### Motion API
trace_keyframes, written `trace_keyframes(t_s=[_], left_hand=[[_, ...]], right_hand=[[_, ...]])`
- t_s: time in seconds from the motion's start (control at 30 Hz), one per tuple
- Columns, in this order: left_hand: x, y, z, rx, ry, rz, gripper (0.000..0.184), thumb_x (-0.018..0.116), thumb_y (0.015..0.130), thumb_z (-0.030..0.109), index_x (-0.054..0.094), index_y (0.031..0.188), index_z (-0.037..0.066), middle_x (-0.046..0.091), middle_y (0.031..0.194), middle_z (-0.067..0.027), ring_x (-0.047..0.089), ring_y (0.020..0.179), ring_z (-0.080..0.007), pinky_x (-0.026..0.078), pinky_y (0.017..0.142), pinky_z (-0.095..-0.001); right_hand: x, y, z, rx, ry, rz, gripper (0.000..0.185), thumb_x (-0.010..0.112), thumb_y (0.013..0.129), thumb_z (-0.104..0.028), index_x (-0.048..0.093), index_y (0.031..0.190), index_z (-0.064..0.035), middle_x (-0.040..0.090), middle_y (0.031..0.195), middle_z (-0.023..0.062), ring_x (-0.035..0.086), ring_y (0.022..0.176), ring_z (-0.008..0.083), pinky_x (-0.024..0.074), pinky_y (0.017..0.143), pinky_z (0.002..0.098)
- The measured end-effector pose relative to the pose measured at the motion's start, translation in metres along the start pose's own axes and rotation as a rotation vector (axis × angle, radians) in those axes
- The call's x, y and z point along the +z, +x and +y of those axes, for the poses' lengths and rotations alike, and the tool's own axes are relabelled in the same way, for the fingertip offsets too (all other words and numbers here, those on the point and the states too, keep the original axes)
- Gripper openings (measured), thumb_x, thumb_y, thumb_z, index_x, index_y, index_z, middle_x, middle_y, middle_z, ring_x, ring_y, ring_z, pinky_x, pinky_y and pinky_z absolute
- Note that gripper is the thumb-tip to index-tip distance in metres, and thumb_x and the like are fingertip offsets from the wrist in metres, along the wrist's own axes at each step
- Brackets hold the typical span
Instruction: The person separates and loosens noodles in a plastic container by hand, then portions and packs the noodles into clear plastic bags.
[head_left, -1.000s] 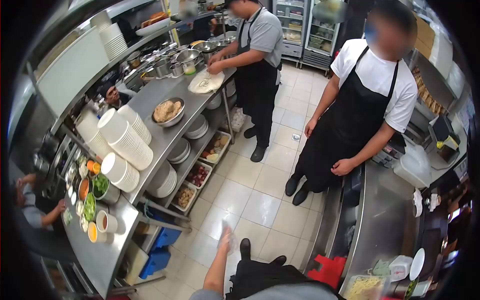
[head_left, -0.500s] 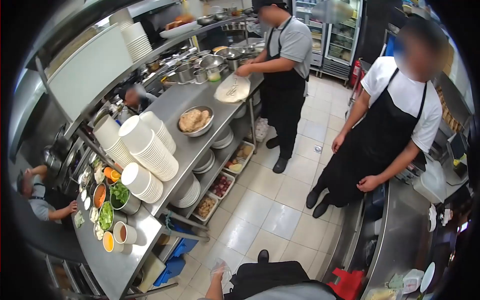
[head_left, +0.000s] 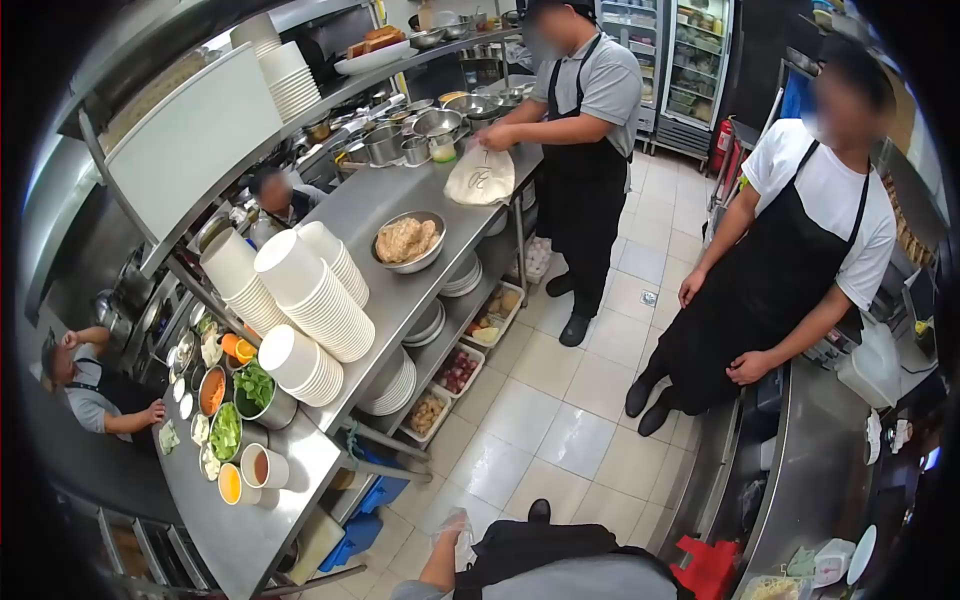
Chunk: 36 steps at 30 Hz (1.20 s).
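Observation:
My left hand (head_left: 455, 530) hangs low at the bottom of the view, beside my black apron (head_left: 545, 543). Loose clear plastic, looking like a disposable glove, covers it. Its fingers are too blurred under the plastic to make out, and nothing recognisable is held. My right hand is out of view. Ahead to the left runs a steel counter (head_left: 385, 285) bearing a metal bowl of pale brown food (head_left: 408, 241) and stacked white paper tubs (head_left: 315, 300). Nearer me stand metal containers of greens (head_left: 255, 388) and two tubs of sauce (head_left: 264, 466).
A co-worker (head_left: 580, 110) at the counter handles a pale bag (head_left: 480, 178) with dark marking. Another person in a black apron (head_left: 760, 280) stands at right beside a steel worktop (head_left: 800, 480). Two more people are behind the counter. Tiled floor (head_left: 520, 415) lies between the counters.
My view has shifted slightly, so most things appear farther right. The co-worker's pale bag now hangs more upright from the hands. My left hand stays low at my side.

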<state>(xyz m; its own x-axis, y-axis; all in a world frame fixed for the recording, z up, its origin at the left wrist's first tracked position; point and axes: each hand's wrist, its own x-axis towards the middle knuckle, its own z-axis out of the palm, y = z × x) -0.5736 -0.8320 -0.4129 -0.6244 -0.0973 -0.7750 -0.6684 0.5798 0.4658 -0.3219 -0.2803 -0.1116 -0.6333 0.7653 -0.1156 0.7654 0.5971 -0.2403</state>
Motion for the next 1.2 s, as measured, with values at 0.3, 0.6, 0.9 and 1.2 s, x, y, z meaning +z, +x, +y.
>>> trace_keyframes(t_s=[0.3, 0.6, 0.9, 1.2], left_hand=[[0.004, 0.026, 0.004, 0.231, 0.322, -0.08, 0.059, 0.029, 0.092, 0.045, 0.041, 0.131, 0.002, 0.039, 0.137, -0.0226, 0.041, 0.123, -0.0375, 0.031, 0.103, -0.043], [0.037, 0.009, 0.11, 0.209, 0.173, -0.464, 0.095, 0.064, 0.075, 0.039, 0.009, 0.145, 0.006, 0.024, 0.147, -0.0185, 0.025, 0.135, -0.0331, 0.021, 0.109, -0.0405], [0.191, -0.142, 0.303, 1.079, 0.761, -1.199, 0.101, 0.066, 0.072, 0.029, 0.0, 0.146, 0.01, 0.013, 0.15, -0.0168, 0.016, 0.137, -0.0307, 0.017, 0.111, -0.039], [0.415, -0.419, 0.33, 1.744, 0.642, -1.828, 0.107, 0.067, 0.072, 0.022, -0.009, 0.146, 0.014, 0.003, 0.152, -0.0164, 0.009, 0.139, -0.0279, 0.014, 0.111, -0.0374]], right_hand=[[-0.048, -0.02, 0.117, 0.234, -0.097, 0.029, 0.095, 0.077, 0.059, -0.028, 0.031, 0.139, -0.0062, 0.063, 0.096, 0.0215, 0.062, 0.076, 0.0299, 0.0513, 0.066, 0.0353], [-0.124, -0.128, 0.23, 0.488, -0.251, -0.087, 0.093, 0.077, 0.06, -0.029, 0.032, 0.138, -0.0061, 0.063, 0.096, 0.0214, 0.062, 0.075, 0.0293, 0.0514, 0.065, 0.0346], [-0.139, -0.187, 0.28, 0.678, -0.126, -0.138, 0.092, 0.077, 0.06, -0.03, 0.034, 0.138, -0.006, 0.063, 0.097, 0.0212, 0.062, 0.075, 0.0287, 0.0514, 0.064, 0.034], [-0.006, -0.206, 0.279, 0.793, 0.003, 0.437, 0.074, 0.075, 0.063, -0.025, 0.046, 0.131, -0.0177, 0.053, 0.126, 0.0118, 0.039, 0.125, 0.0348, 0.036, 0.101, 0.0456]])
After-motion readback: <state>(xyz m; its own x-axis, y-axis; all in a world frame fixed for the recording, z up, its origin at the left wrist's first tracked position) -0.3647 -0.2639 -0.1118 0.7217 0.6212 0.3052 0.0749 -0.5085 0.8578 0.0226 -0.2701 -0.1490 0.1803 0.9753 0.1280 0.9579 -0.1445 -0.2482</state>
